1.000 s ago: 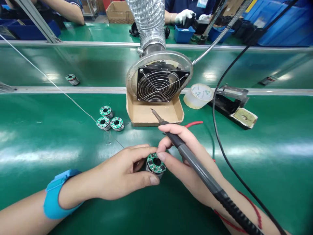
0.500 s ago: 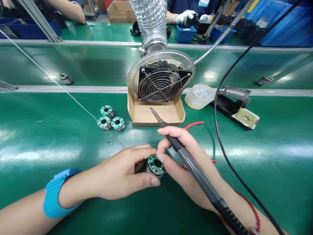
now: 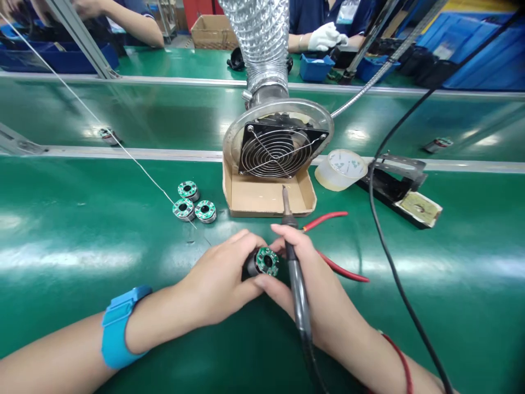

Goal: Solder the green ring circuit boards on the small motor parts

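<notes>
Glossy circuit board (image 3: 267,261), smooth plastic soldering-iron handle (image 3: 299,290), matt cardboard tray (image 3: 266,200)

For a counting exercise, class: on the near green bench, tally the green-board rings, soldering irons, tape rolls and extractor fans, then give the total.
Green-board rings: 4 (3 lying, 1 held)
Soldering irons: 1
Tape rolls: 1
Fume extractor fans: 1
Total: 7

Fume extractor (image 3: 283,149) on cardboard tray (image 3: 262,200) — tape roll (image 3: 340,169), iron stand (image 3: 388,186) — red-handled pliers (image 3: 326,220).
</notes>
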Motion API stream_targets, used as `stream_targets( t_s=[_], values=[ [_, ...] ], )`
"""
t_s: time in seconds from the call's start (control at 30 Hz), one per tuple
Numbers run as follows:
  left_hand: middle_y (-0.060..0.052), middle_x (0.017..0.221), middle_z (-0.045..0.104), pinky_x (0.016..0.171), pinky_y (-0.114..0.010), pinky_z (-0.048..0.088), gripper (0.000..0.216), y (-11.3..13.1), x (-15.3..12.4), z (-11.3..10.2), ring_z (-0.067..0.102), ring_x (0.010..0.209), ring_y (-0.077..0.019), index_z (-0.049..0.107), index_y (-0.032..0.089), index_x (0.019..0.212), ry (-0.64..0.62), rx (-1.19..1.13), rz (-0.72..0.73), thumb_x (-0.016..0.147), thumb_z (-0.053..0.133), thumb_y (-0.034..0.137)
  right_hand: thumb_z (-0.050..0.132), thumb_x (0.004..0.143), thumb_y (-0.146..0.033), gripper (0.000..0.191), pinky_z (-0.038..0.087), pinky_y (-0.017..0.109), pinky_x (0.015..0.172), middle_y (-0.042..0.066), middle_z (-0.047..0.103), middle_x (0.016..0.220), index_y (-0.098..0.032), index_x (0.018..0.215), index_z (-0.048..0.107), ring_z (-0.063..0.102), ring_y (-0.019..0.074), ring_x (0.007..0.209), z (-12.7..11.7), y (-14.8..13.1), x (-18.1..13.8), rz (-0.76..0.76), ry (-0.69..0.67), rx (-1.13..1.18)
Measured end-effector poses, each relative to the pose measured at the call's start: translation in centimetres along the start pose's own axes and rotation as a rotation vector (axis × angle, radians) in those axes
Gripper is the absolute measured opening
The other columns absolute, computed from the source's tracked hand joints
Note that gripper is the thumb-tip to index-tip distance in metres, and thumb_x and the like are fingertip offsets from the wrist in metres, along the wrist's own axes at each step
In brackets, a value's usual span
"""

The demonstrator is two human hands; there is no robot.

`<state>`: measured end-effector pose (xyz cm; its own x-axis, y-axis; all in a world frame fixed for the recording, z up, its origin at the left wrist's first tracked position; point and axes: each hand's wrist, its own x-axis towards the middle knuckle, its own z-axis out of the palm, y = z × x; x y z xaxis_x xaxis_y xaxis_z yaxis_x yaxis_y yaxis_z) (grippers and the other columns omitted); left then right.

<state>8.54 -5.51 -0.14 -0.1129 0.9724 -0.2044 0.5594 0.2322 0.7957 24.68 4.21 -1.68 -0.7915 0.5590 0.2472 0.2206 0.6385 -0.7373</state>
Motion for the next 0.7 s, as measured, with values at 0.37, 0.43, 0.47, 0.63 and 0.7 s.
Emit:
stream_targets(
  t_s=[0.37,0.43,0.47,0.63,0.7],
  values=[
    [0.000,0.093,0.051,0.075,-0.029,0.046,0.022,-2.6,-0.3,0.0,0.053,0.083,-0.0133,0.048,0.021,0.109,0.310,-0.482,-0.072,0.091,0.047,0.010,0.049,0.095,-0.009,0.045,0.056,0.043,0.093,0.009,0.072,0.120,-0.025,0.138,0.048,0.068,0.0229,0.109,-1.1,-0.1,0.8,-0.155,-0.062,-0.065],
    [0.002,0.090,0.053,0.074,-0.027,0.047,0.023,-2.2,-0.4,0.0,0.054,0.081,-0.0121,0.049,0.021,0.110,0.290,-0.535,-0.017,0.090,0.052,0.010,0.051,0.099,-0.013,0.046,0.057,0.037,0.090,0.005,0.074,0.115,-0.029,0.142,0.047,0.071,0.0199,0.104,-1.9,-0.4,0.3,-0.130,-0.002,-0.021],
    [0.002,0.090,0.055,0.075,-0.027,0.048,0.025,-2.0,-0.4,0.0,0.056,0.082,-0.0118,0.049,0.021,0.112,0.285,-0.555,0.022,0.090,0.053,0.009,0.052,0.100,-0.016,0.045,0.058,0.035,0.084,0.004,0.075,0.108,-0.030,0.142,0.049,0.072,0.0186,0.095,-2.2,-0.5,-0.1,-0.106,0.040,0.000],
    [-0.001,0.098,0.064,0.083,-0.028,0.051,0.032,-2.3,-0.9,0.3,0.062,0.090,-0.0123,0.052,0.023,0.120,0.234,-0.474,0.156,0.093,0.053,0.006,0.063,0.096,-0.026,0.024,0.058,0.031,0.061,0.003,0.069,0.090,-0.030,0.119,0.068,0.068,0.0178,0.073,-2.8,-0.5,-2.7,0.049,0.295,0.138],
    [-0.001,0.099,0.066,0.084,-0.029,0.051,0.033,-2.8,-1.0,0.5,0.063,0.092,-0.0127,0.053,0.023,0.118,0.211,-0.407,0.154,0.092,0.051,0.003,0.066,0.094,-0.025,0.018,0.058,0.030,0.056,0.001,0.069,0.083,-0.029,0.111,0.069,0.067,0.0164,0.065,-2.6,-0.3,-3.6,0.119,0.352,0.192]
  ],
)
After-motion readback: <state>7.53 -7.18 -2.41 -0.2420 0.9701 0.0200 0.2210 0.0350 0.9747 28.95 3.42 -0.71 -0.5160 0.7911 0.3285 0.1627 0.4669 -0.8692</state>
